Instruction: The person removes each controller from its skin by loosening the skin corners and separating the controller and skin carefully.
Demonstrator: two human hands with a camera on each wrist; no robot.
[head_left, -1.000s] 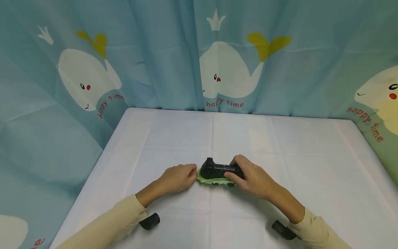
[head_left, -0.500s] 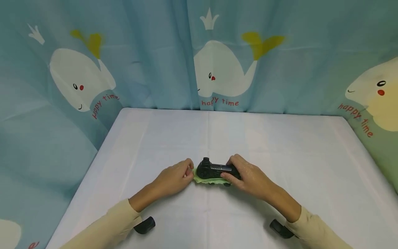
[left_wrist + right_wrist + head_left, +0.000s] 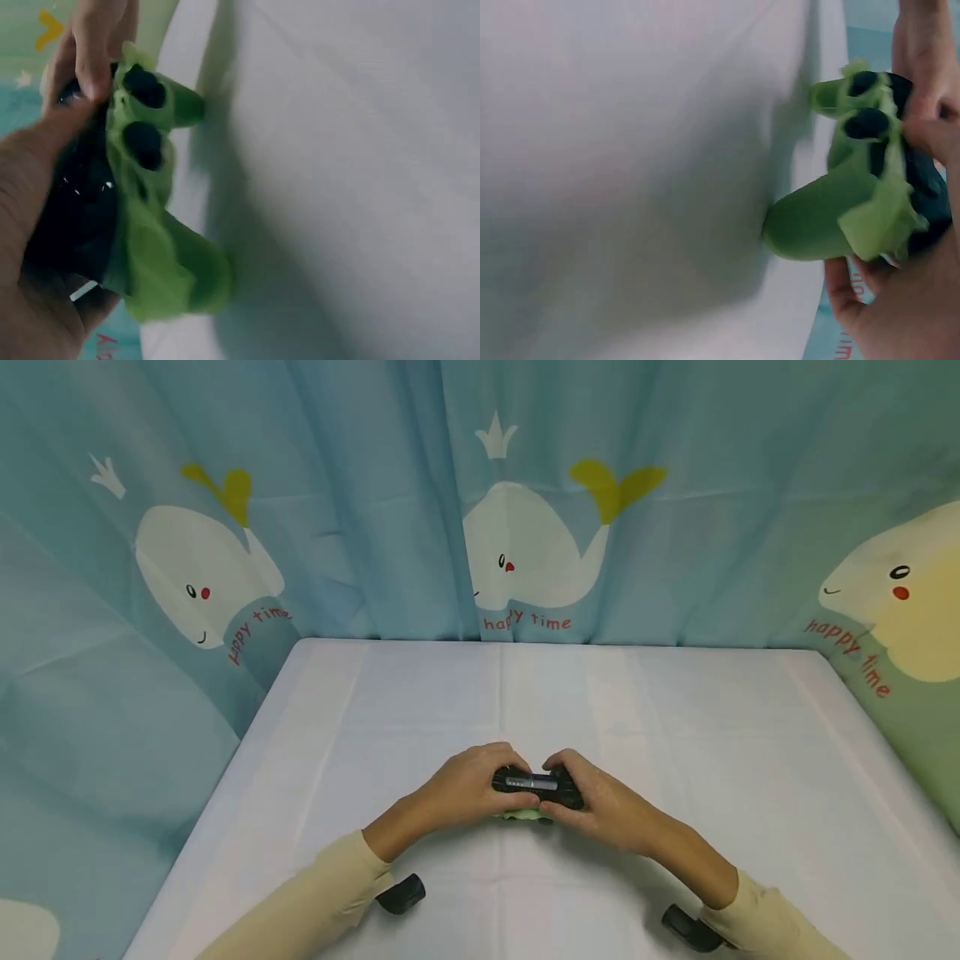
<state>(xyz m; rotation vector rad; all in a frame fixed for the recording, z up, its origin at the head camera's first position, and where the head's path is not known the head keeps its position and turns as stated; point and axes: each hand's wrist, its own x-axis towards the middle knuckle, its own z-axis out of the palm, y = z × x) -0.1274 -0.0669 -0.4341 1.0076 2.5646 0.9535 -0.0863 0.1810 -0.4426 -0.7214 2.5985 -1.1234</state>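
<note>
Below centre, the left hand (image 3: 465, 788), earlier at the green cover (image 3: 523, 815), now grips the black controller (image 3: 534, 783); the right hand (image 3: 611, 802) keeps its grip.

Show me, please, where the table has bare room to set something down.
The table is bare between the controller and the curtain, and between the wrist cameras. The controller, held by left grip and right grip, is the crowded spot.

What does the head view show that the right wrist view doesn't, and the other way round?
Only the head view shows the whale prints and cream sleeves.

Only the right wrist view shows the rounded green handles.

Both show the left hand, right hand, black game controller, green cover and white tablecloth.
</note>
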